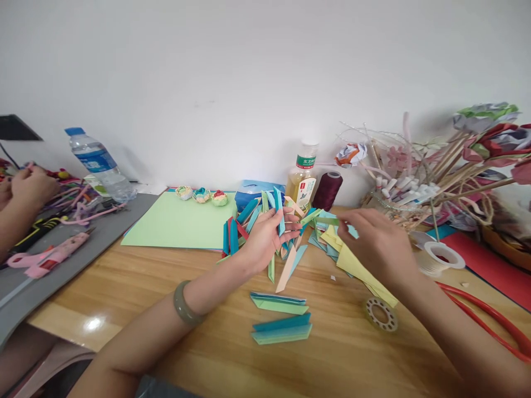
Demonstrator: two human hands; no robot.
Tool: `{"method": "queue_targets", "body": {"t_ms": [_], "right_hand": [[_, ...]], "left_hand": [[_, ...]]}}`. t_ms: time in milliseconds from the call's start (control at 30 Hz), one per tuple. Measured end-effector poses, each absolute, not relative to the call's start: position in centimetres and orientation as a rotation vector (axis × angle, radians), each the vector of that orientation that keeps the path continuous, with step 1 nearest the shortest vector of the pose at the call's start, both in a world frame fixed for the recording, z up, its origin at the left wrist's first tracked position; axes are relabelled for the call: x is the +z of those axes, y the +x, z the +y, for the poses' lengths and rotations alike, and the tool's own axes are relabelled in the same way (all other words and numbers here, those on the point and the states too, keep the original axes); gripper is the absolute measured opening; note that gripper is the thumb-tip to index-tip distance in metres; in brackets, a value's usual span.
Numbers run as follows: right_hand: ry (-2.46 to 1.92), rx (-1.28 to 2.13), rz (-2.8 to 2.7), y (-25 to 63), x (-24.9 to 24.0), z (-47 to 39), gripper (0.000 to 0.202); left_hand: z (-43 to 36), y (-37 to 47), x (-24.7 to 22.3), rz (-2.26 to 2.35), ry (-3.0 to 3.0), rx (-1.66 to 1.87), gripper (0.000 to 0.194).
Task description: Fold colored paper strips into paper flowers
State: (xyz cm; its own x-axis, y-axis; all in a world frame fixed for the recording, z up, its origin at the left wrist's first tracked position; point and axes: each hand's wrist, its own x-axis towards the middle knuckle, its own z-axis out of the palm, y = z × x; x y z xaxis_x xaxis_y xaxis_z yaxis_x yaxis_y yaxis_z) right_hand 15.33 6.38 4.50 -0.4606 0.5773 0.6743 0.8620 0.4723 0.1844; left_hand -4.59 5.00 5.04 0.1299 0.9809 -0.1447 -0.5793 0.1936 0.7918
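Observation:
My left hand (265, 235) is closed with its thumb on a blue folded paper strip (278, 202), which stands upright above the palm. My right hand (375, 243) pinches the end of a green folded paper strip (327, 220), held to the right of the left fingers. Behind and under the left hand lies a loose pile of folded strips in blue, green, peach and red, such as a peach strip (286, 271). Nearer on the table are two small stacks, an upper stack of folded strips (280, 302) and a lower stack of folded strips (282, 328).
Green paper sheets (178, 221) lie at left, with three small paper flowers on them. Yellow paper (352, 262), a tape roll (381, 314) and a thread spool (440, 258) are at right. A drink bottle (302, 179) stands behind. Another person's hands (33, 185) are at far left.

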Motion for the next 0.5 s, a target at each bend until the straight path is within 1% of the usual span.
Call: {"method": "queue_targets", "body": {"t_ms": [67,133,167,200,267,333,400,500], "right_hand": [[-1.224,-0.552,-2.043,15.8,5.8,6.3,0.016],[-1.274,-0.223,-1.883,16.1,7.2,5.8,0.011],[-1.27,-0.118,-1.855,16.1,7.8,5.6,0.008],[-1.263,0.044,-1.83,16.1,8.3,5.3,0.008],[-1.227,0.478,-1.807,15.8,8.8,4.9,0.013],[-1.179,0.814,-1.823,15.3,8.8,4.6,0.017],[-1.158,0.88,-1.893,14.8,8.4,4.6,0.015],[-1.185,0.786,-1.919,14.3,7.8,4.7,0.013]], "left_hand": [[5.1,-4.6,5.0,0.777,0.672,1.233,0.016],[5.2,-4.7,4.8,0.794,0.69,1.22,0.017],[5.3,-4.7,4.8,0.803,0.704,1.212,0.018],[5.3,-4.7,4.7,0.813,0.721,1.195,0.018],[5.2,-4.7,4.5,0.818,0.77,1.115,0.02],[5.0,-4.7,4.5,0.784,0.828,0.967,0.019],[4.6,-4.7,4.5,0.734,0.87,0.812,0.017],[4.0,-4.5,4.7,0.706,0.946,0.675,0.019]]}}
